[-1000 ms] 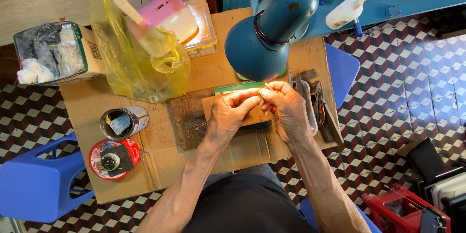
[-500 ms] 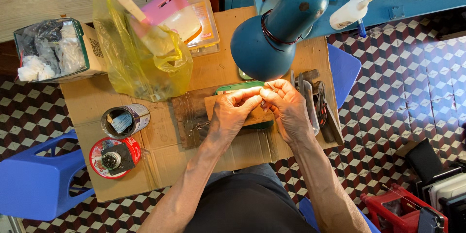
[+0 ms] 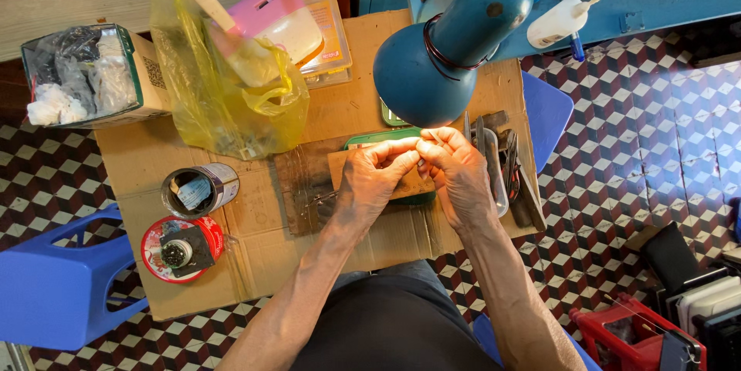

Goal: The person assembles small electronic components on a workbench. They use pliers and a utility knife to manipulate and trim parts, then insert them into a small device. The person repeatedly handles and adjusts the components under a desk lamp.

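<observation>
Both hands meet in the middle of the frame, just under the round shade of the blue desk lamp (image 3: pixel 432 70). The left hand (image 3: pixel 370 178) and the right hand (image 3: pixel 455 174) are closed in a pinch, the fingertips pressed together on something very small between them. What this small thing is, I cannot tell; it is hidden by the fingers. The hands hang over a small brown board (image 3: pixel 347 166), which lies on a green tray (image 3: pixel 378 139) on the cardboard sheet (image 3: pixel 255 263) that covers the work place.

For such fine work I think it is good to keep the pinch directly in the lamp light and low above the board, so a dropped piece falls there and not on the tiled floor (image 3: pixel 641 147). The wrists could rest on the cardboard to stop any shaking.

The forearms come up from the lower edge of the frame and bend toward each other like a narrow roof. The left wrist is turned inward, the thumb on top; the right hand curls over from the right side, knuckles up.

Just right of the right hand lie some dark metal hand tools (image 3: pixel 509 170). At left stand an open tin can (image 3: pixel 199 189) and a red round lid (image 3: pixel 181 249), and a yellow plastic bag (image 3: pixel 224 85) lies in the upper left of the frame
</observation>
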